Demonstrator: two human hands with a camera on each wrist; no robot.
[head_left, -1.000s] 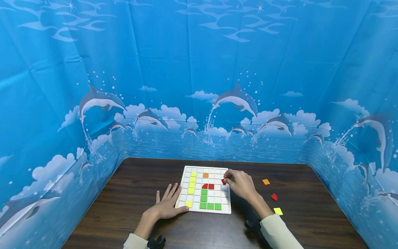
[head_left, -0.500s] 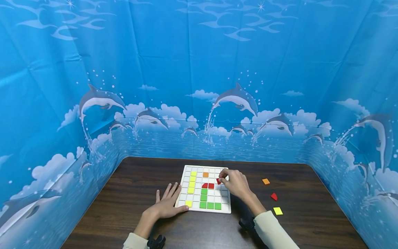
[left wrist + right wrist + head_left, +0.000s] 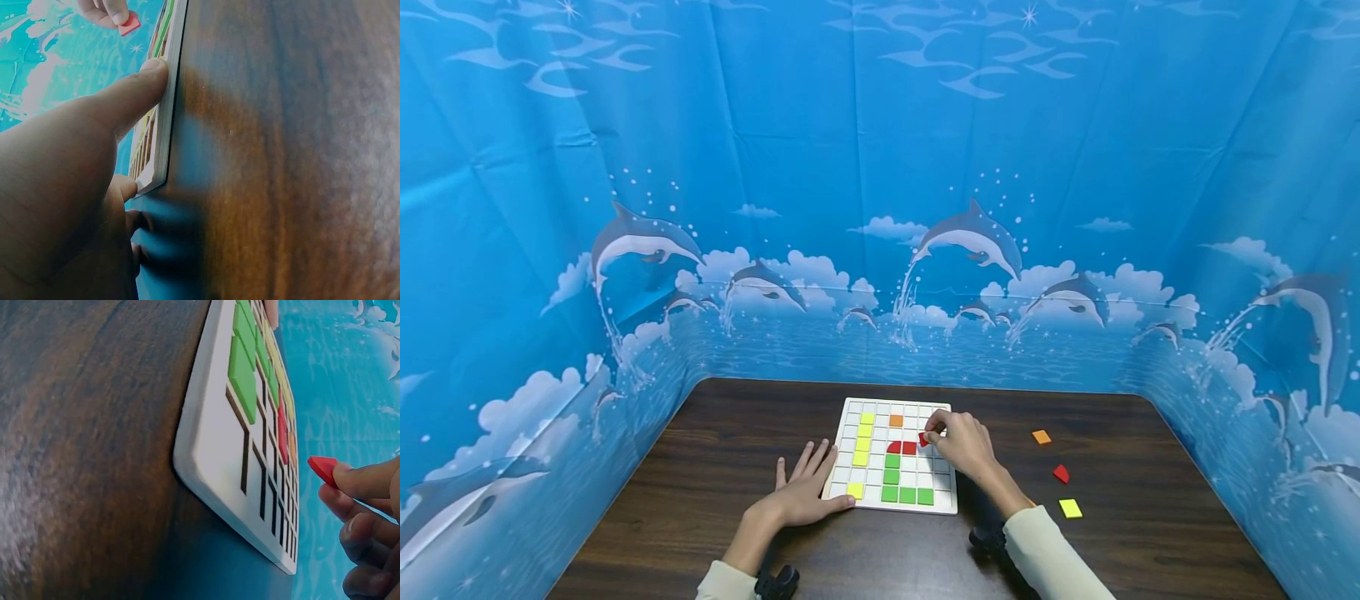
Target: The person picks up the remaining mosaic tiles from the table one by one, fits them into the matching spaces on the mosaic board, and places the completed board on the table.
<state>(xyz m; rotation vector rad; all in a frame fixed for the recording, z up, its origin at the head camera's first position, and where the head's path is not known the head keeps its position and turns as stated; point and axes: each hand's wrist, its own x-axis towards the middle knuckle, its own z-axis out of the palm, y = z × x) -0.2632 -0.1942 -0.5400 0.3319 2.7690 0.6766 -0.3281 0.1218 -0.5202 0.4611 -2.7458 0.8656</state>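
Note:
A white grid board [image 3: 874, 478] lies on the dark wooden table, with yellow, green, red and orange tiles set in some of its squares. My left hand [image 3: 801, 492] rests at the board's left edge with fingers spread, the thumb [image 3: 150, 78] on the near left corner by a yellow tile [image 3: 855, 491]. My right hand [image 3: 964, 442] pinches a red tile [image 3: 324, 470] between thumb and finger. It holds that tile above the board's right part, just right of the red square tile [image 3: 909, 448] and apart from the surface, as the right wrist view shows.
Right of the board lie three loose tiles: an orange one [image 3: 1041, 437], a red one with a curved edge [image 3: 1061, 474] and a yellow one [image 3: 1071, 508]. A blue dolphin-print curtain [image 3: 820, 208] surrounds the table [image 3: 715, 442] at the back and sides.
My right hand has moved left over the board with the red tile, from its right edge toward the red tiles in the middle. The left hand has stayed in place.

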